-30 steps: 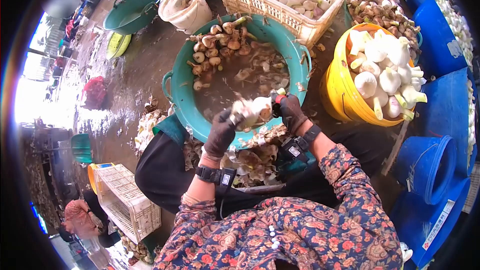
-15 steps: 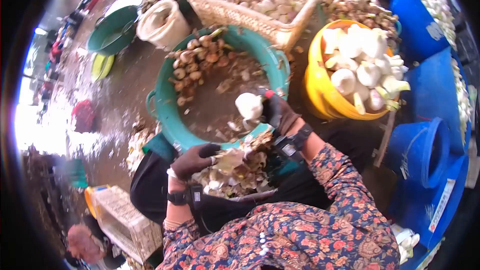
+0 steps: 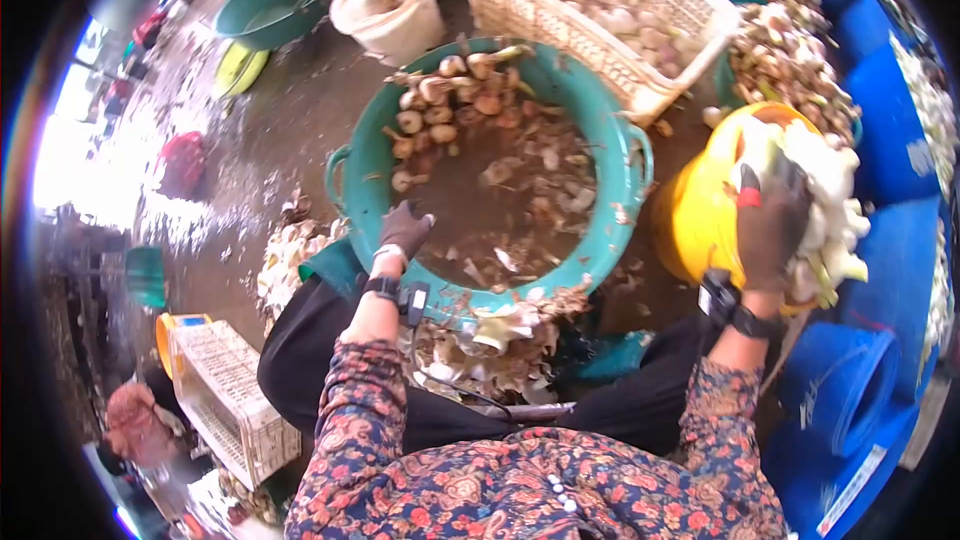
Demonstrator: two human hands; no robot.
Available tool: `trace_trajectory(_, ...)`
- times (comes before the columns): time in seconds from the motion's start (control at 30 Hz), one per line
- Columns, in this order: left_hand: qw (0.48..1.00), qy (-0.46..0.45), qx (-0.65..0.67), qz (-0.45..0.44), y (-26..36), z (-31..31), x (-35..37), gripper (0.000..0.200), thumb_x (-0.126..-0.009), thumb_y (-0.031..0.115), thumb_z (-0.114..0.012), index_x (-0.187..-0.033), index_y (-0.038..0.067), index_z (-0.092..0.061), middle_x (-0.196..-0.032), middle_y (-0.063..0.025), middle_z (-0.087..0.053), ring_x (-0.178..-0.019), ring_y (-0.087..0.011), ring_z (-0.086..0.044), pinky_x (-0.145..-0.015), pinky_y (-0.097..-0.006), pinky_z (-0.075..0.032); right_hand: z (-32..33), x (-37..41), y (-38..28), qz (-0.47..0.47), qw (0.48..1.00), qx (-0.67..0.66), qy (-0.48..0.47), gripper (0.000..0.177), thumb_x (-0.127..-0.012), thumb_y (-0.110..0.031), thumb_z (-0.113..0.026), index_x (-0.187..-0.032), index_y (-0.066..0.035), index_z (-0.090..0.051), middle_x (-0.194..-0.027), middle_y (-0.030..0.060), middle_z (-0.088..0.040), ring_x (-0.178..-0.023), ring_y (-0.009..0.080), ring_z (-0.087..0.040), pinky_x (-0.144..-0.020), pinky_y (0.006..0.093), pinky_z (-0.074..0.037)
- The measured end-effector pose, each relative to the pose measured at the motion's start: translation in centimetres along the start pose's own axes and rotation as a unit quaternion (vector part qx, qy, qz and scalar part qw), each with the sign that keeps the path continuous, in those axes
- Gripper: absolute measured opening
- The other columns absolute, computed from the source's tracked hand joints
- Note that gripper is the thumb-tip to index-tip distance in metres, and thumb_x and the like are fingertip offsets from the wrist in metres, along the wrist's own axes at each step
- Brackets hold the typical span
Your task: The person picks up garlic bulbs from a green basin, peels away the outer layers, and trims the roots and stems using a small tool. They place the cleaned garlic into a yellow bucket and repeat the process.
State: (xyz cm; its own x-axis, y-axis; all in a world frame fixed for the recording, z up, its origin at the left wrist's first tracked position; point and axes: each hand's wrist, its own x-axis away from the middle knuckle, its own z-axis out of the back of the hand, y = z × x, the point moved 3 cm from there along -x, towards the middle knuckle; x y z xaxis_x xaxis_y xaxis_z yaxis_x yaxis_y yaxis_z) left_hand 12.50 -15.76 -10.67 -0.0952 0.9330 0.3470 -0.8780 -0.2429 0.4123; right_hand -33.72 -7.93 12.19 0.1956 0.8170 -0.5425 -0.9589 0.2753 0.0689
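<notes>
My left hand [image 3: 404, 230], in a dark glove, reaches over the near left rim of a green tub [image 3: 617, 190], its fingers apart and holding nothing. Unpeeled garlic bulbs [image 3: 440, 115] with brown skins are heaped at the tub's far left, and loose peelings litter its floor. On the right, my right hand [image 3: 772, 230], gloved and with red at one fingertip, lies over a yellow bucket [image 3: 695, 220] piled with cleaned white garlic bulbs [image 3: 822, 165]. Its fingers point into the pile; I cannot tell whether they still grip a bulb.
Peelings [image 3: 490, 350] lie heaped between my knees, against the tub. Beyond the tub are a cream plastic crate [image 3: 540, 25] of garlic and a white bucket [image 3: 388, 15]. Blue containers [image 3: 835, 385] line the right side. Another crate [image 3: 225, 390] stands at lower left.
My right hand has carried a white garlic bulb from over the tub to the yellow bucket. My left hand has moved forward from the peelings to the tub's rim. The view has shifted.
</notes>
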Motion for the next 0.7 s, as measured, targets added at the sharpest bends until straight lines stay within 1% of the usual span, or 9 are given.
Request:
trace_trajectory(0.1, 0.992, 0.080, -0.089, 0.035, -0.7, -0.2, -3.2, 0.056, -0.073, 0.036, -0.062, -0.118, 0.004, -0.050, -0.118, -0.0209, -0.052, -0.114, -0.0385, -0.045, -0.098, -0.0425, -0.036, 2.0, 0.7, -1.5, -0.069, 0.992, -0.101, 0.025, 0.056, -0.082, -0.028, -0.065, -0.125, 0.001, -0.045, -0.117, 0.0226, -0.051, -0.112, 0.0378, -0.045, -0.096, 0.0425, -0.036)
trace_trajectory(0.17, 0.983, 0.110, -0.144, 0.027, 0.0, 0.4, -4.8, 0.060, -0.074, 0.036, -0.062, -0.121, 0.004, -0.046, -0.125, -0.0188, -0.048, -0.118, -0.0389, -0.042, -0.101, -0.0432, -0.033, 4.0, 0.9, -3.1, -0.067, 0.977, -0.183, 0.084, 0.047, -0.082, -0.019, -0.065, -0.120, 0.002, -0.049, -0.117, 0.0195, -0.052, -0.110, 0.0341, -0.047, -0.095, 0.0416, -0.037)
trace_trajectory(0.23, 0.979, 0.111, -0.170, -0.028, -2.7, -2.1, -9.3, 0.056, -0.072, 0.032, -0.064, -0.120, 0.007, -0.050, -0.124, -0.0192, -0.049, -0.118, -0.0365, -0.043, -0.101, -0.0439, -0.032, 3.8, 2.2, -5.1, -0.117, 0.897, -0.422, 0.063, 0.039, -0.083, -0.016, -0.064, -0.116, 0.002, -0.051, -0.112, 0.0167, -0.054, -0.103, 0.0300, -0.053, -0.091, 0.0386, -0.040)
trace_trajectory(0.3, 0.941, 0.088, -0.318, -0.078, -6.7, -6.5, -14.5, 0.063, -0.066, 0.030, -0.069, -0.122, 0.008, -0.050, -0.118, -0.0229, -0.052, -0.114, -0.0378, -0.047, -0.097, -0.0428, -0.038, 2.4, 3.0, -6.7, -0.027, 0.915, -0.400, -0.039, 0.028, -0.082, -0.010, -0.064, -0.106, 0.002, -0.056, -0.103, 0.0129, -0.058, -0.095, 0.0238, -0.057, -0.081, 0.0328, -0.046)
trace_trajectory(0.33, 0.970, -0.018, -0.244, 0.001, -4.9, -5.1, -14.1, 0.050, -0.062, 0.027, -0.071, -0.107, 0.006, -0.062, -0.105, -0.0212, -0.061, -0.100, -0.0365, -0.057, -0.087, -0.0396, -0.047, 1.1, 3.9, -8.0, -0.005, 0.903, -0.421, -0.087, 0.025, -0.082, -0.009, -0.064, -0.103, 0.001, -0.057, -0.100, 0.0121, -0.059, -0.093, 0.0225, -0.057, -0.078, 0.0315, -0.047)
trace_trajectory(0.47, 0.975, -0.177, -0.131, 0.019, -2.2, -3.8, -9.8, 0.040, -0.061, 0.030, -0.070, -0.088, 0.001, -0.067, -0.093, -0.0194, -0.065, -0.079, -0.0297, -0.064, -0.071, -0.0345, -0.052, -4.2, 8.5, -11.1, -0.129, 0.747, -0.585, -0.288, 0.021, -0.084, -0.017, -0.064, -0.096, 0.000, -0.062, -0.076, 0.0057, -0.060, -0.072, 0.0142, -0.056, -0.065, 0.0266, -0.045)
trace_trajectory(0.5, 0.968, -0.233, -0.049, 0.081, -2.1, -4.5, -8.5, 0.039, -0.063, 0.028, -0.070, -0.091, 0.002, -0.066, -0.093, -0.0174, -0.065, -0.075, -0.0257, -0.064, -0.068, -0.0316, -0.051, -4.4, 8.8, -11.6, -0.134, 0.748, -0.585, -0.284, 0.021, -0.084, -0.017, -0.064, -0.096, 0.000, -0.062, -0.076, 0.0057, -0.060, -0.072, 0.0142, -0.056, -0.065, 0.0266, -0.045)
trace_trajectory(0.57, 0.949, -0.260, 0.173, -0.026, -5.6, -10.1, -8.1, 0.041, -0.066, 0.025, -0.069, -0.098, 0.001, -0.063, -0.094, -0.0149, -0.065, -0.077, -0.0230, -0.064, -0.069, -0.0277, -0.050, -5.4, 10.4, -12.8, -0.286, 0.524, -0.675, -0.433, 0.023, -0.088, -0.023, -0.059, -0.092, -0.001, -0.063, -0.073, -0.0008, -0.057, -0.067, 0.0081, -0.051, -0.059, 0.0244, -0.042)
trace_trajectory(0.7, 0.925, -0.265, 0.271, 0.030, -0.1, -9.6, -0.7, 0.041, -0.071, 0.024, -0.066, -0.106, 0.003, -0.059, -0.095, -0.0136, -0.065, -0.083, -0.0257, -0.063, -0.074, -0.0291, -0.049, -6.8, 12.4, -13.8, -0.348, 0.467, -0.654, -0.483, 0.026, -0.089, -0.030, -0.056, -0.087, -0.005, -0.063, -0.072, -0.0041, -0.055, -0.064, 0.0043, -0.047, -0.054, 0.0207, -0.040)
